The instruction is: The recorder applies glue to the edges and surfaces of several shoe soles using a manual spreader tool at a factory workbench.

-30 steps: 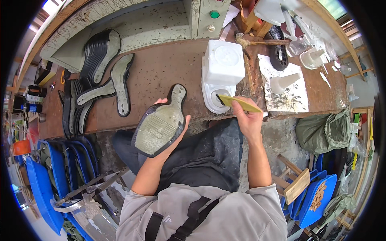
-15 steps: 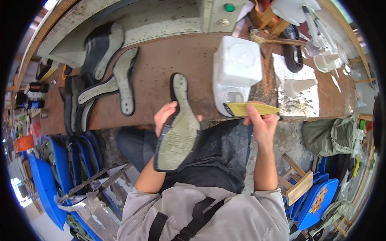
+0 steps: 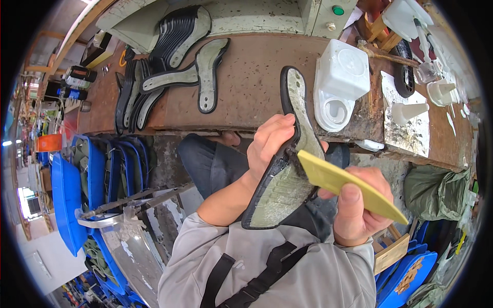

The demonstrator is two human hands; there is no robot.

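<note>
My left hand is closed around the narrow middle of a shoe sole, which has a grey-green face and a black rim. The sole is tilted, its narrow end with small holes pointing toward the bench and its broad end toward my body. In my right hand is a brush with a flat yellow handle, pinched between thumb and fingers. Dark bristles at its tip touch the sole's face near the middle, beside my left fingers. My left fingertips are partly hidden behind the sole.
More soles lie on the left of the brown bench, several stacked. A white plastic container with a round opening stands on the right. Beyond it lie a stained paper, a white nozzle and a hammer. Blue chairs stand at left.
The brush has left the white container and now meets the sole. My right hand has come in toward my body. The sole is tilted more, and the view has shifted.
</note>
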